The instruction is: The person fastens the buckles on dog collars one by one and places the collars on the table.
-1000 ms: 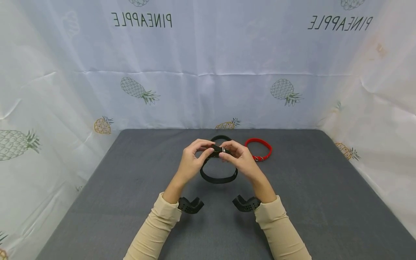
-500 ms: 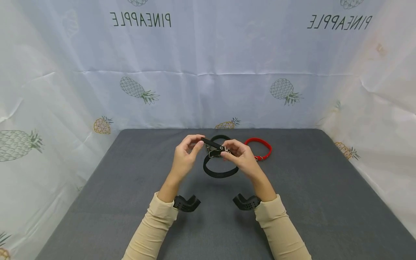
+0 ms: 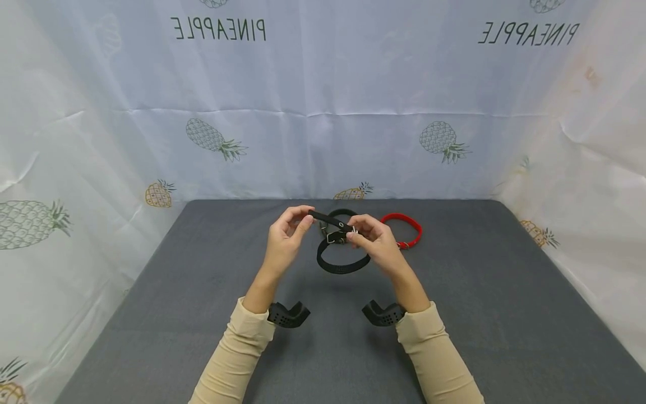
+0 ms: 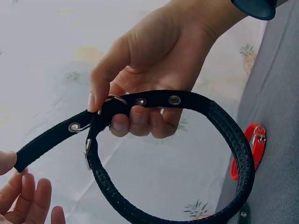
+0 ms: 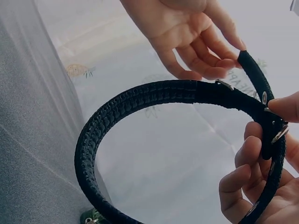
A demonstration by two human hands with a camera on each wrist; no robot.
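Note:
A black collar hangs as a loop above the table, held in both hands. Its strap has metal eyelets, a buckle and a ring. My left hand pinches the free tip of the strap between thumb and fingers and draws it out to the left. Near the metal buckle parts, my right hand grips the collar, thumb on one side and fingers curled behind. In the right wrist view an eyelet lies beside the right thumb, with the strap tip sticking out past it.
Behind the hands, a dark collar lies on the grey table, partly hidden by the held one. To its right rests a red collar with a metal buckle. A pineapple-print curtain encloses the back and sides.
My left hand has moved left and slightly up with the strap tip, and a longer stretch of strap now shows between the hands. The loop has risen slightly; the right hand barely moved.

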